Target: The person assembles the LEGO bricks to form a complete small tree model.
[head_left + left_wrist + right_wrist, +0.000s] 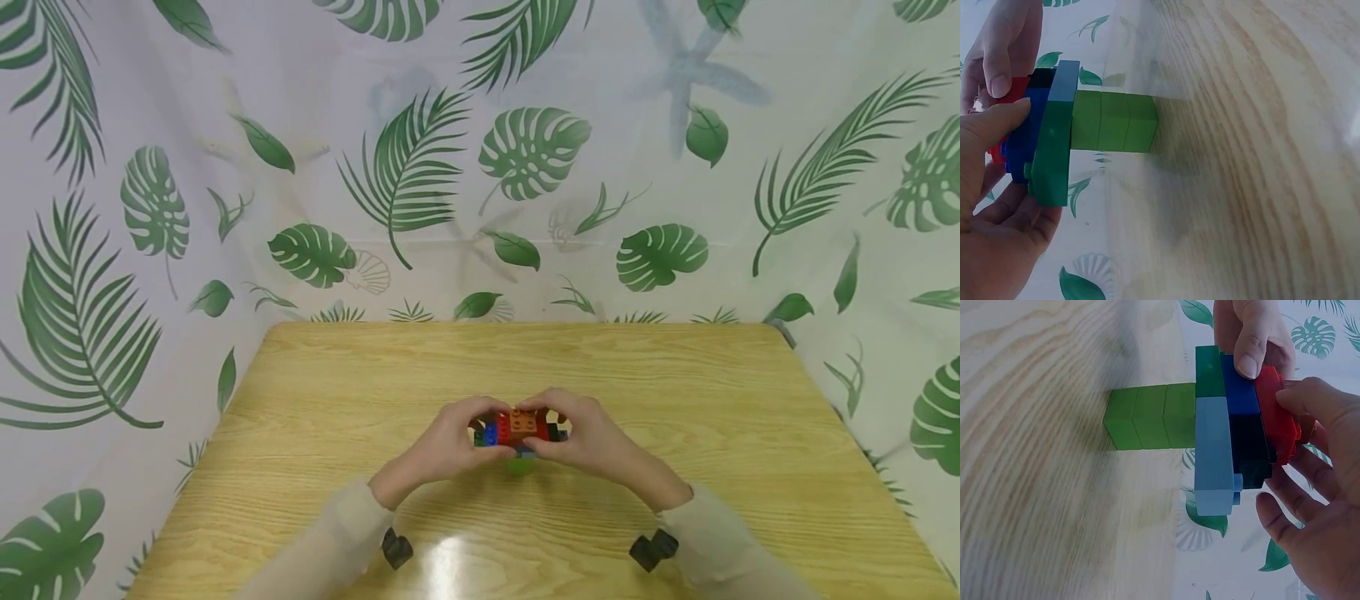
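A tree-like build of toy building bricks stands upright on the table, held between both hands. Its stem is a column of light green bricks (1113, 122). Above that lies a layer with a dark green brick (1054, 156) and a light blue brick (1213, 453), then a dark blue and a black brick (1249, 447). Red bricks (1275, 415) come above, with an orange brick (523, 422) on top. My left hand (457, 437) grips one side, thumb near the blue and red bricks. On the other side my right hand (588, 435) grips, its thumb on the red layer.
A wooden table (360, 375) spreads around the build. Leaf-printed white cloth (442, 192) hangs behind it and along both sides. Dark devices (396, 548) sit at both wrists.
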`<state>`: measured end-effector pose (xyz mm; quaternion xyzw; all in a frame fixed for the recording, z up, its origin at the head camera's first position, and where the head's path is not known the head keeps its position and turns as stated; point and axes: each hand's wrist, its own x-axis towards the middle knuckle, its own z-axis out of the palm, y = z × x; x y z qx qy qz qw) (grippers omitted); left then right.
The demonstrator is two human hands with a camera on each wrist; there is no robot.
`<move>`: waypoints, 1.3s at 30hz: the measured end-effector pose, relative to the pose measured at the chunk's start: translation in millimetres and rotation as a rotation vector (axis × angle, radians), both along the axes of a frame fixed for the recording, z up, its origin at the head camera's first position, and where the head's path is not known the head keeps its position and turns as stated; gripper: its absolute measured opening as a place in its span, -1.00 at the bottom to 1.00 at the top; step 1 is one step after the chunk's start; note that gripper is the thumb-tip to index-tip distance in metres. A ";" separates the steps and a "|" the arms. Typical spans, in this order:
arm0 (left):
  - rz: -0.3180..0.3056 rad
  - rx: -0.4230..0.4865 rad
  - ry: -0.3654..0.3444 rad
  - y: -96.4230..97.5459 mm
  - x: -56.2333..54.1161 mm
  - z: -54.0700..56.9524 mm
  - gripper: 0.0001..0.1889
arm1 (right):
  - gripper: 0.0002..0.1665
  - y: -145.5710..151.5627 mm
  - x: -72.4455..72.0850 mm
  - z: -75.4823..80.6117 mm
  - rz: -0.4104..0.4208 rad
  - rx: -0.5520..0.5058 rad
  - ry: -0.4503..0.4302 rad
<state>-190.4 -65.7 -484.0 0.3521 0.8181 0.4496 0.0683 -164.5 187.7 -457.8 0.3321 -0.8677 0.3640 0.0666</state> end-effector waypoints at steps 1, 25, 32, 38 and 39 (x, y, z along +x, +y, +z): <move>0.008 0.017 -0.004 -0.3 0.5 -1.3 -0.48 | -0.49 0.2 0.0 -0.4 -0.005 -0.006 0.000; 0.316 0.219 -0.375 2.3 -47.6 -33.0 -0.53 | -0.23 0.3 -41.3 -46.1 -0.185 0.054 -0.121; 0.191 -0.010 -0.310 0.2 -52.7 -35.8 -0.16 | -0.36 1.9 -53.7 -54.2 -0.243 0.085 -0.254; 0.176 -0.076 -0.242 -0.4 -55.5 -43.0 -0.27 | -0.40 3.5 -57.6 -63.2 -0.261 0.103 -0.324; 0.184 -0.081 -0.227 -0.6 -55.8 -44.3 -0.30 | -0.41 3.5 -57.7 -64.7 -0.259 0.107 -0.322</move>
